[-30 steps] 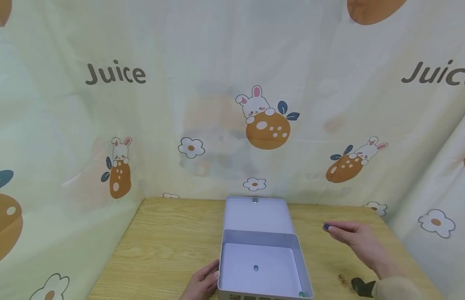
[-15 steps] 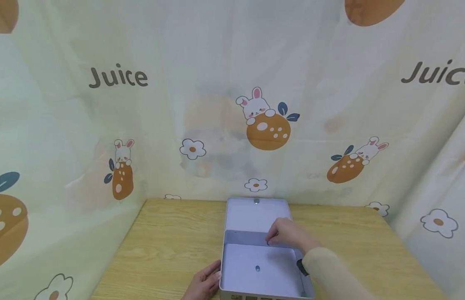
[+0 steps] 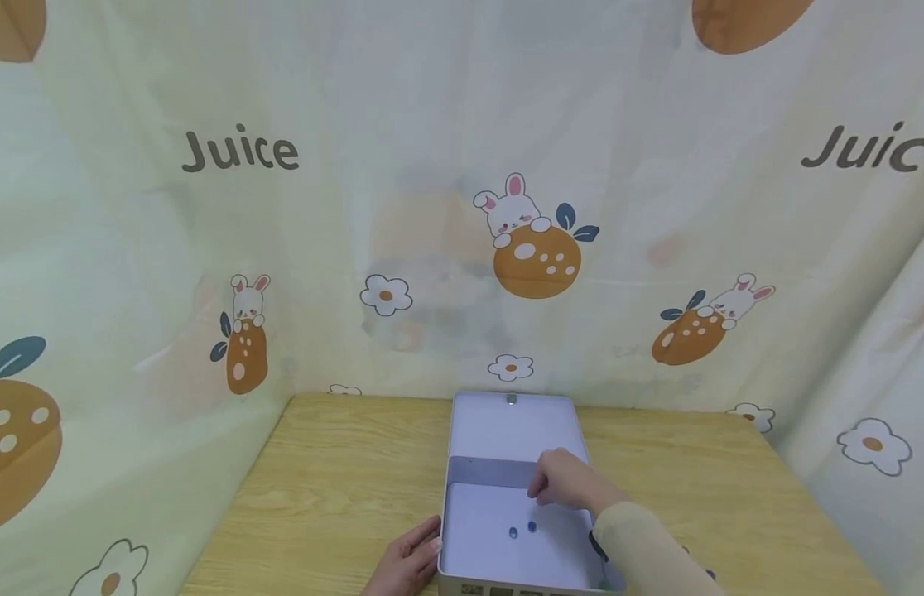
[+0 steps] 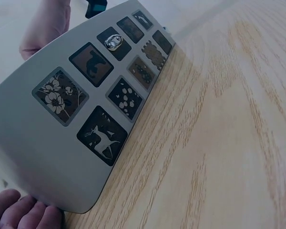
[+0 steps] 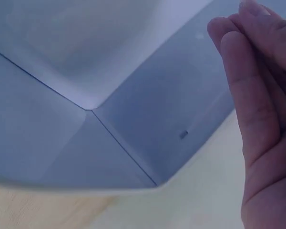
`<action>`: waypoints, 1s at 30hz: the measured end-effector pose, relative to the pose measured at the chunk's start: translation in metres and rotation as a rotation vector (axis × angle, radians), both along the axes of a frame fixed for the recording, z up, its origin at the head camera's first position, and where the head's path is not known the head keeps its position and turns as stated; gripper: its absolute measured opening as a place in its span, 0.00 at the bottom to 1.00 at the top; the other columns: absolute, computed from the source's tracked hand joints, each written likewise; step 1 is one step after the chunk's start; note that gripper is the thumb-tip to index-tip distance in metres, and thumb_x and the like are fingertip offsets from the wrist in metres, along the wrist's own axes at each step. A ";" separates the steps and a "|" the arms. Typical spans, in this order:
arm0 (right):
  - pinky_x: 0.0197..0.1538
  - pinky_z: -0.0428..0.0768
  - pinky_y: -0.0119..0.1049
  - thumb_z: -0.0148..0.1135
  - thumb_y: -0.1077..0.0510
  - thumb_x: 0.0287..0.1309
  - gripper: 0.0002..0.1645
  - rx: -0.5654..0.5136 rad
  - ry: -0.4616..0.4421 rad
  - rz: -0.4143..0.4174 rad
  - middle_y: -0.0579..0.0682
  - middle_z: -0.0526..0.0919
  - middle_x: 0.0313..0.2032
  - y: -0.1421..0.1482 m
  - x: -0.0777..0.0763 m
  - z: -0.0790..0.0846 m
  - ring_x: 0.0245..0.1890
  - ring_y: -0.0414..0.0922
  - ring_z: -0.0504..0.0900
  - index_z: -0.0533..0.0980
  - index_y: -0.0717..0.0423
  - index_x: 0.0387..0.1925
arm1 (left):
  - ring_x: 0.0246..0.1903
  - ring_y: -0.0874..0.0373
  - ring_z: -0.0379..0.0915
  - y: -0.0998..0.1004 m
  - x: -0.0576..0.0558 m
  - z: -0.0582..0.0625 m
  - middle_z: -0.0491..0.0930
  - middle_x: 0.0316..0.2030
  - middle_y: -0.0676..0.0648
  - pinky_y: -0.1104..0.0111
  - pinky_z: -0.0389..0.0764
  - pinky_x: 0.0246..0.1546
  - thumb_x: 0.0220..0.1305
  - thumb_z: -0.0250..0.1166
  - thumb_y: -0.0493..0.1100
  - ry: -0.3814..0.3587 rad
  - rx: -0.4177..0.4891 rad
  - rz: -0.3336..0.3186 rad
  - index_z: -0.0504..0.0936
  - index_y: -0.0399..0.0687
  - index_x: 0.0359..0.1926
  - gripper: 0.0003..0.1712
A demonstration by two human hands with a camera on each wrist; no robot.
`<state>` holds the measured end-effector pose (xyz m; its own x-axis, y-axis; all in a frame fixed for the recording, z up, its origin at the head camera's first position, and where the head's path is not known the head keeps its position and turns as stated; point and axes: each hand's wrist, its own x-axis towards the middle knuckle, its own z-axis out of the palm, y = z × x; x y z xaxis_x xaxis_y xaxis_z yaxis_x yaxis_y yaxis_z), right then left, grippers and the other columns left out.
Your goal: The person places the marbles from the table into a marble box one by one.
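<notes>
A pale hinged box stands with its lid laid back. Two small shiny beads lie on its floor: a dark blue bead and a lighter bluish bead. A green bead shows in the near right corner. Above the box's right half hovers my right hand; in the right wrist view its fingers are close together, thumb near them, with nothing visible between. My left hand rests against the box's left side, its fingers at the corner in the left wrist view.
Right of the box, partly behind the right sleeve, another blue bead lies on the wooden table. Dark picture tiles cover the box's outer wall. A printed curtain hangs behind and beside the table.
My right hand came from the right of the table, carrying a dark blue bead, to over the box. That bead now lies on the box floor and the hand sits slightly lower. The left hand stayed put.
</notes>
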<state>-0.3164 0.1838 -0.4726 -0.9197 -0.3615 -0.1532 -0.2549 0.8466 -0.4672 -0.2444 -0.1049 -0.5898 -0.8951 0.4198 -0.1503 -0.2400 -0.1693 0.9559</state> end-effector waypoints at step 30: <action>0.46 0.83 0.22 0.63 0.55 0.70 0.25 -0.507 -0.038 -0.232 0.49 0.90 0.50 0.199 0.063 0.007 0.45 0.24 0.83 0.78 0.72 0.59 | 0.76 0.32 0.48 0.000 0.003 0.000 0.48 0.76 0.22 0.55 0.69 0.74 0.79 0.55 0.46 0.013 -0.025 -0.004 0.46 0.20 0.76 0.42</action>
<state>-0.2538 0.3827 -0.4652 -0.9812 -0.1871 -0.0476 -0.0634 0.5453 -0.8358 -0.2418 -0.1048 -0.5893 -0.8952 0.4198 -0.1497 -0.2286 -0.1442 0.9628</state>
